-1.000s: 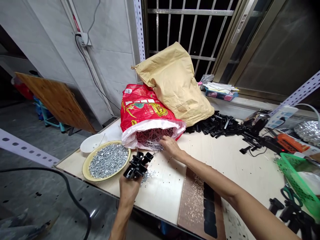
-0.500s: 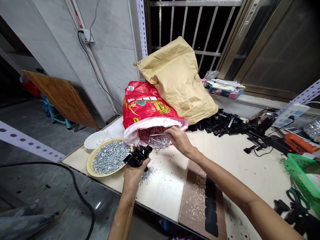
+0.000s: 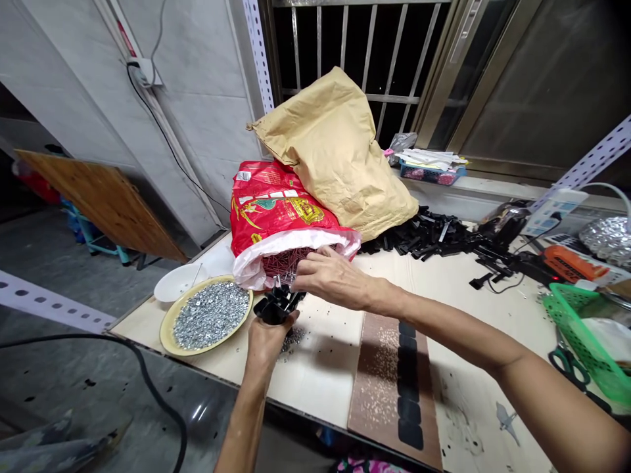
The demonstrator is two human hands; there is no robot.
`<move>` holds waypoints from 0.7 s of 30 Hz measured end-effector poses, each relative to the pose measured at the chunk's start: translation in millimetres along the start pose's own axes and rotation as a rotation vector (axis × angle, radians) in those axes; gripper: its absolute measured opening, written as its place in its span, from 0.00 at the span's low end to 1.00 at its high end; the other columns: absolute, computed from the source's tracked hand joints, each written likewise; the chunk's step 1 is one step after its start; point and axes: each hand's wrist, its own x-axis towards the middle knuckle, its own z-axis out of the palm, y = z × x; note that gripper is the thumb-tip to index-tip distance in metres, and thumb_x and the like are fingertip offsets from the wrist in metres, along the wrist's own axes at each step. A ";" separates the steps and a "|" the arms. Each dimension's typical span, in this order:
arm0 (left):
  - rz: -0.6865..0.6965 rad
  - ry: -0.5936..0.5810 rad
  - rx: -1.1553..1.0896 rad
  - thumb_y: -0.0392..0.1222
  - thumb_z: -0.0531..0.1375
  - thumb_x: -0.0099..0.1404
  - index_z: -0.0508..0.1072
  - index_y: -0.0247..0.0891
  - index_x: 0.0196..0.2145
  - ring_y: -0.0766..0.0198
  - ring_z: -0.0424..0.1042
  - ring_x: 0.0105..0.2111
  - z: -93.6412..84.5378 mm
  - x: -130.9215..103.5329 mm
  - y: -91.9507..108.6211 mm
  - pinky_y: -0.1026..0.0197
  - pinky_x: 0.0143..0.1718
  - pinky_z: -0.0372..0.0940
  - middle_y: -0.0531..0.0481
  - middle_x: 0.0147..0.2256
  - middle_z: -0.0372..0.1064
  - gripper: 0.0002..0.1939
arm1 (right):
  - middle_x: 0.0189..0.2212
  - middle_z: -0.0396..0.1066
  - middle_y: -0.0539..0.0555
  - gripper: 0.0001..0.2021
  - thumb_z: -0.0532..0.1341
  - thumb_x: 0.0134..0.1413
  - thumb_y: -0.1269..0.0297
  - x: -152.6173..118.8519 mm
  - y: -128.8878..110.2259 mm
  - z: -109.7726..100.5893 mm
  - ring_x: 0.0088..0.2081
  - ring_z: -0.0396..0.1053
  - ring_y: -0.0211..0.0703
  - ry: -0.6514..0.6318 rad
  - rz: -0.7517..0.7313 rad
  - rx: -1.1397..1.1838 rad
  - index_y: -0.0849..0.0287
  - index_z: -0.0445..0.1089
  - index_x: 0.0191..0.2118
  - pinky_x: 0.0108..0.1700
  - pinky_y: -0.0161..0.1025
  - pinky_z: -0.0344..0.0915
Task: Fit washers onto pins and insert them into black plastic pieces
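My left hand (image 3: 266, 338) is wrapped round a bunch of black plastic parts (image 3: 277, 303), held above the table in front of the red bag. Thin metal pins stand up out of these parts. My right hand (image 3: 328, 277) is just above and to the right of them, its fingers pinched together; what they hold is too small to make out. Behind it, the open white mouth of the red bag (image 3: 283, 203) shows many dark red rods (image 3: 283, 263). A yellow bowl (image 3: 167, 332) full of small metal washers (image 3: 211, 314) sits left of my left hand.
A tan paper sack (image 3: 340, 151) leans on the red bag. Black parts (image 3: 428, 233) are heaped behind. A brown board (image 3: 367, 394) bears black pads (image 3: 408, 387). A green basket (image 3: 574, 322) and scissors (image 3: 566, 368) are at the right, a white bowl (image 3: 172, 282) at the left.
My right hand has come down and left from the bag's mouth to the tops of the black parts. The long pin seen earlier in its fingers no longer shows clearly. The view has shifted slightly.
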 end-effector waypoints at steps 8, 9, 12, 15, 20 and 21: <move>-0.059 0.091 -0.231 0.46 0.69 0.42 0.74 0.32 0.42 0.55 0.73 0.41 -10.8 -4.0 -1.7 0.58 0.41 0.66 0.42 0.40 0.75 0.28 | 0.37 0.68 0.54 0.10 0.53 0.64 0.68 3.6 33.7 62.3 0.38 0.63 0.37 -0.007 0.209 0.303 0.61 0.71 0.39 0.39 0.36 0.57; -0.069 0.110 -0.230 0.46 0.69 0.41 0.75 0.32 0.42 0.54 0.73 0.40 -12.1 -4.1 -2.5 0.58 0.40 0.66 0.42 0.40 0.75 0.28 | 0.35 0.68 0.54 0.10 0.54 0.62 0.70 1.4 34.9 79.1 0.36 0.63 0.38 -0.083 0.264 0.240 0.61 0.72 0.36 0.38 0.36 0.56; -0.078 0.142 -0.212 0.46 0.70 0.39 0.75 0.31 0.40 0.53 0.73 0.39 -12.6 -3.2 -5.5 0.56 0.40 0.67 0.41 0.38 0.76 0.29 | 0.37 0.68 0.55 0.09 0.55 0.60 0.72 -4.6 32.3 126.9 0.39 0.61 0.41 -0.220 0.269 0.095 0.61 0.73 0.36 0.40 0.40 0.54; -0.093 0.142 -0.208 0.46 0.70 0.39 0.75 0.30 0.40 0.52 0.73 0.40 -9.6 -2.6 -7.1 0.56 0.41 0.66 0.40 0.38 0.75 0.29 | 0.39 0.67 0.56 0.08 0.56 0.59 0.72 -8.3 30.3 153.2 0.41 0.61 0.43 -0.216 0.212 0.075 0.60 0.72 0.37 0.42 0.41 0.54; -0.056 0.066 -0.269 0.47 0.70 0.40 0.74 0.31 0.41 0.55 0.73 0.40 -5.5 -1.9 -7.8 0.58 0.41 0.66 0.41 0.40 0.75 0.29 | 0.37 0.69 0.55 0.07 0.55 0.61 0.67 -9.2 31.6 131.7 0.39 0.65 0.39 0.271 0.342 0.475 0.61 0.69 0.40 0.42 0.38 0.60; -0.038 0.064 -0.262 0.46 0.69 0.40 0.74 0.32 0.41 0.56 0.73 0.39 -4.3 -1.4 -7.6 0.59 0.40 0.66 0.42 0.40 0.75 0.29 | 0.36 0.69 0.54 0.08 0.55 0.61 0.66 -8.2 29.3 119.9 0.38 0.66 0.38 0.433 0.418 0.587 0.61 0.67 0.44 0.42 0.37 0.61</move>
